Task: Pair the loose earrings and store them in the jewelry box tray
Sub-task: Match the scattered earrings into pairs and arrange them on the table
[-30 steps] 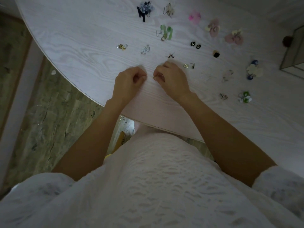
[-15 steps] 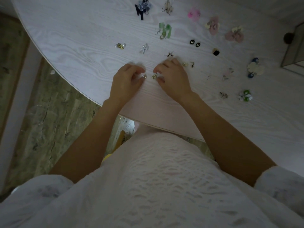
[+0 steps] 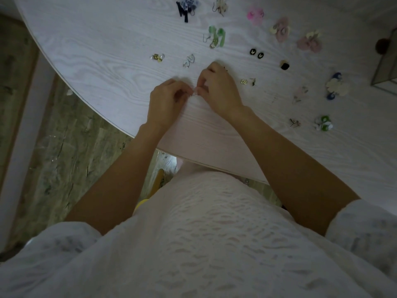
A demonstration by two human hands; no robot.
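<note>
Fingers on both hands are curled in and meeting over the table: the left hand (image 3: 166, 100) and right hand (image 3: 219, 91) are pinching a tiny silvery earring (image 3: 196, 94) between their fingertips, just above the white wood-grain table (image 3: 107, 50). It's too small to tell if it's one earring or two pressed together.

Everything else is spread out on the table beyond the hands. Closest are a clear wire pair (image 3: 189, 60) and a little gold-and-clear pair (image 3: 158, 57) off to the left, and a small gold stud (image 3: 243, 81) just right of the right hand. Further up sit green drop earrings (image 3: 217, 36), a dark blue-and-black pair (image 3: 186, 7), a bright pink one (image 3: 255, 15) and some pale pink floppy ones (image 3: 281, 31). Two black ovals (image 3: 256, 53) lie side by side, with a black square stud (image 3: 285, 65) near them. Over on the right are a white-and-blue flower pair (image 3: 336, 87) and a green-and-white pair (image 3: 324, 123).

The corner of a glass-sided box (image 3: 386, 67) pokes in at the right edge, well apart from the hands. Can't see inside it.
</note>
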